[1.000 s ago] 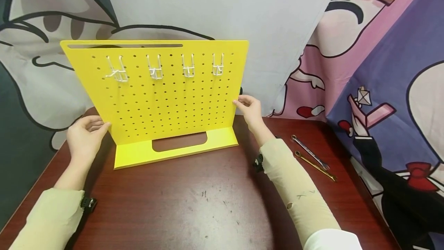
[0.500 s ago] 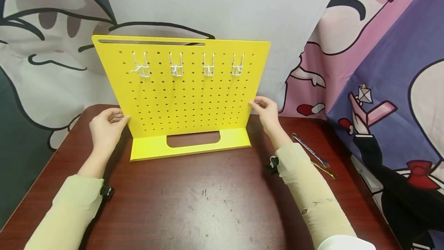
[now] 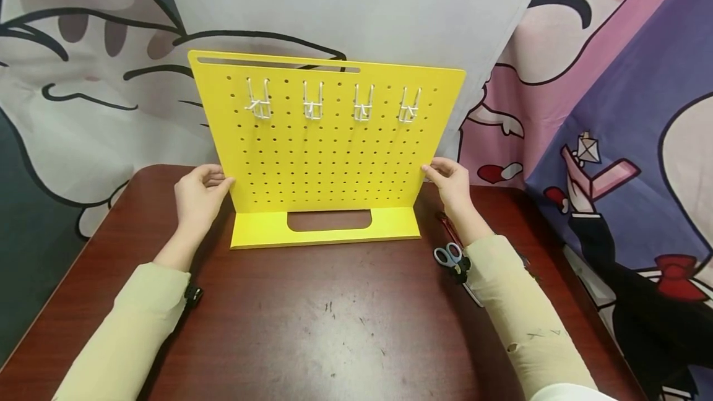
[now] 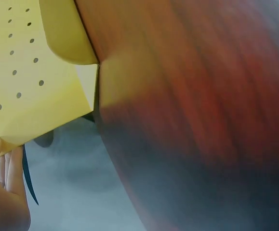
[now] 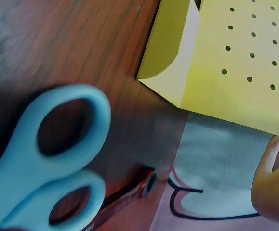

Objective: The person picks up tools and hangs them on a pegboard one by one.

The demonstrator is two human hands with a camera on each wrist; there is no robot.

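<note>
A yellow pegboard [image 3: 328,156] stands upright on its flat base [image 3: 262,228] toward the back of the table. Four-sided wire shapes make up the several white hooks [image 3: 313,107] along its upper rows. My left hand [image 3: 195,203] pinches the board's left edge, thumb on the front and fingers behind. On the opposite edge, my right hand [image 3: 452,187] grips in the same way, lower than the hooks. Both wrist views show the perforated panel [image 4: 14,72] running into the fingers, with the right hand [image 5: 274,192] partly cut off by the frame.
Scissors with light blue handles [image 3: 447,255] lie right of the base, beside a red tool [image 3: 448,228]. My right sleeve [image 3: 529,314] covers things there. A printed cloth [image 3: 362,5] hangs behind the brown table [image 3: 312,302].
Both hands have moved the pegboard to the right across the table, keeping hold of its edges. The scissors and red tool have come into view; the two wrenches are now behind my right arm.
</note>
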